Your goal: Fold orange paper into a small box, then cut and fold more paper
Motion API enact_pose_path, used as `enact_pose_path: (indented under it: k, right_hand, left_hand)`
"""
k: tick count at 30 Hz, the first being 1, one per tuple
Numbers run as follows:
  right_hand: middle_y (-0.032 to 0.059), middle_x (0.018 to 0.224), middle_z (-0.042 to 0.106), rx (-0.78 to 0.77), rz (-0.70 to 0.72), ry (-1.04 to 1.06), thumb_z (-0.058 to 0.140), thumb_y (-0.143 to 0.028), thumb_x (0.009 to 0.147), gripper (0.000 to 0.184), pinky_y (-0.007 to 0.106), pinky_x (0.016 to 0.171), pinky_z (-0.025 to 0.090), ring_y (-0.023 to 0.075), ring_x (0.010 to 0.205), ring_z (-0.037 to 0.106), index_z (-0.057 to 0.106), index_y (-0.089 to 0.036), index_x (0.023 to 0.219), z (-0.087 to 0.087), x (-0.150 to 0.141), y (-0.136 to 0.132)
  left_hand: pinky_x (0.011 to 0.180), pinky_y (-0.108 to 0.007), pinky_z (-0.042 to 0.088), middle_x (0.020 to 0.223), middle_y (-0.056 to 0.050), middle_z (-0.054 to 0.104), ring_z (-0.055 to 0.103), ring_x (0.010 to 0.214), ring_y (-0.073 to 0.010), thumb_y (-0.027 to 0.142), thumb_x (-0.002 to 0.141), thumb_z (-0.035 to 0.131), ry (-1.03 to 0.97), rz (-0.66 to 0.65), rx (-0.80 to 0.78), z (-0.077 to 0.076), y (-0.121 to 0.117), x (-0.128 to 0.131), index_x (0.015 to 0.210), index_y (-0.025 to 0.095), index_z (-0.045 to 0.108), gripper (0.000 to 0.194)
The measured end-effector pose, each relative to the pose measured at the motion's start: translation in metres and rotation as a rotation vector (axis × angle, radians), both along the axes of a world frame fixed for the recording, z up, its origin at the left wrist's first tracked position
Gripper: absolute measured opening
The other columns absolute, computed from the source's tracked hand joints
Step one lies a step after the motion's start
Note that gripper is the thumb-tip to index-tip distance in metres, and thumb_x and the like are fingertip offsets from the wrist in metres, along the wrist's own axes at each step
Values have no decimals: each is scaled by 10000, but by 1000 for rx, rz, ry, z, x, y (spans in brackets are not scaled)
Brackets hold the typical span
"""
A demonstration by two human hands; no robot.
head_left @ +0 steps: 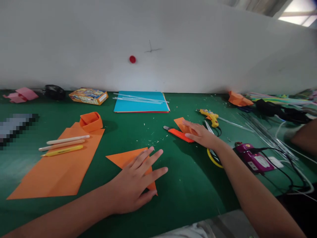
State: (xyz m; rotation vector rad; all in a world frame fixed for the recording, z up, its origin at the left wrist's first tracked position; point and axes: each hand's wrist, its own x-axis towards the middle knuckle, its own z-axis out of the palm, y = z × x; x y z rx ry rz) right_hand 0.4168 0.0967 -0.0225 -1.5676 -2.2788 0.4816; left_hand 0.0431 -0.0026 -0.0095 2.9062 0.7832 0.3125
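My left hand (136,180) lies flat with its fingers spread on a triangular piece of orange paper (121,158), covering much of it. Farther right, my right hand (204,135) has a small folded piece of orange paper (182,124) between its thumb and fingers. Just below that paper rests an orange utility knife (180,135), its blade end pointing left. Scissors with a yellow handle (213,160) lie partly hidden under my right wrist.
At left, a large orange sheet (58,175) bears several pens (64,150) and a folded orange paper piece (91,121). Blue sheets (138,106) lie at the back. A yellow glue gun (210,117), purple power strip (255,158), cables and clear sticks (269,135) occupy the right.
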Motion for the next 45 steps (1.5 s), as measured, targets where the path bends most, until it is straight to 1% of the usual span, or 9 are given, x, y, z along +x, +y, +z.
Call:
enact_pose_path:
  k: [4,8,11,18,24,32,36,40,45]
  right_hand:
    - [38,1598,456,-12,-5,-4,573,-574,949,806,625,1115,401,379,1397,481,170,-417,1629,4,-7,-8]
    - [55,1466,588,31,17,-46,617,-540,929,894,619,1075,431,362,1300,552,85,-415,1637,11,-17,-15]
    - [94,1356,642,34,-24,-59,626,-539,922,916,562,937,535,344,1121,652,74,-404,1641,16,-25,-19]
    - [89,1103,719,12,-49,-16,664,-389,904,873,490,851,567,297,940,689,192,-364,1637,9,-38,-18]
    - [50,994,698,57,-86,53,629,-327,894,797,421,768,579,241,836,667,285,-386,1611,8,-38,-19]
    - [79,1084,705,178,-243,74,629,-406,869,655,474,794,586,283,921,658,491,-346,1507,13,-33,-17]
    - [85,1122,709,191,-263,79,619,-398,865,634,475,826,574,285,947,649,521,-316,1485,13,-32,-16]
    - [82,1105,705,232,-264,99,611,-385,864,626,442,802,565,258,892,646,529,-294,1478,8,-29,-14]
    - [76,1073,717,240,-332,84,618,-382,846,602,416,714,545,240,793,629,569,-288,1438,3,-24,-9]
  left_hand:
    - [1209,-581,308,1711,-49,191,170,1567,-345,306,984,518,-4,98,80,0,12,-4,1562,286,395,592]
    - [1152,-573,386,1635,-136,373,334,1500,-363,434,1004,435,47,432,130,-8,27,-12,1514,126,473,597]
    - [1099,-577,428,1589,-163,441,443,1424,-378,484,992,412,97,564,128,-11,31,-15,1453,105,551,613]
    - [1062,-548,450,1597,-98,442,513,1358,-358,448,970,478,113,555,104,-5,30,-15,1377,253,638,479]
    - [1027,-568,475,1550,-109,500,559,1287,-377,414,968,501,25,504,77,-8,31,-17,1317,230,674,430]
    - [996,-536,487,1497,-88,553,593,1228,-336,286,972,487,-41,365,66,-5,29,-15,1217,238,716,339]
    - [1002,-519,466,1450,-104,585,605,1190,-318,315,986,492,-63,274,54,-2,26,-12,1238,208,693,340]
    - [959,-468,461,1313,-100,654,629,1091,-282,297,992,499,-71,261,53,-2,26,-11,1270,207,671,339]
    - [931,-443,438,1221,-100,665,604,1011,-265,349,1003,520,-38,134,59,-5,27,-10,1297,201,645,352]
